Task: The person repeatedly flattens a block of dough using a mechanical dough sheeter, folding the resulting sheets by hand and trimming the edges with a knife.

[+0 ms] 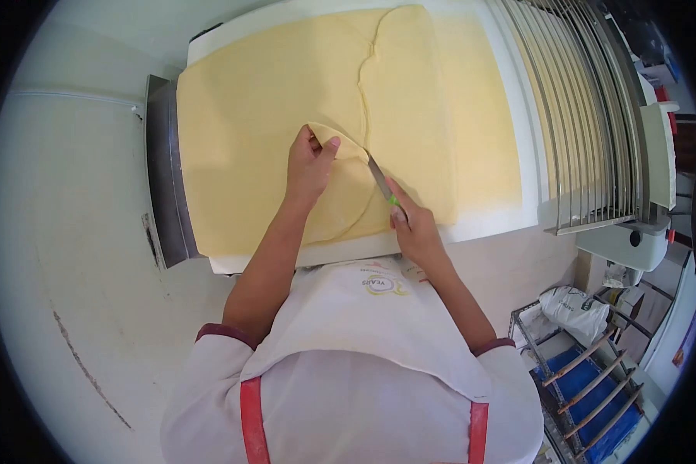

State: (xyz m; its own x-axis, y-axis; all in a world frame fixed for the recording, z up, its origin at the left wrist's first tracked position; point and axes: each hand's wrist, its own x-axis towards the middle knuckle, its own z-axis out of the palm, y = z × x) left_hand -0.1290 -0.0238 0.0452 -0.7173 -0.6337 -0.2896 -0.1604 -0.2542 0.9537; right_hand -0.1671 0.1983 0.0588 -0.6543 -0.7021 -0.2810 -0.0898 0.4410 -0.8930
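A broad sheet of pale yellow dough (247, 116) lies over the white belt in front of me, with a wavy overlapping edge running across it. My left hand (312, 164) pinches a lifted flap of this dough (340, 144) between thumb and fingers. In my right hand (416, 228) is a knife (379, 178) with a green mark near its handle. The blade's tip touches the dough at the right end of the lifted flap. My fingers cover most of the knife's handle.
To the right, a metal bar guard (588, 116) stands over the belt (527, 155). A metal plate (170, 170) borders the left end. At lower right are a rack with rods (595, 379) and a white plastic bag (576, 313).
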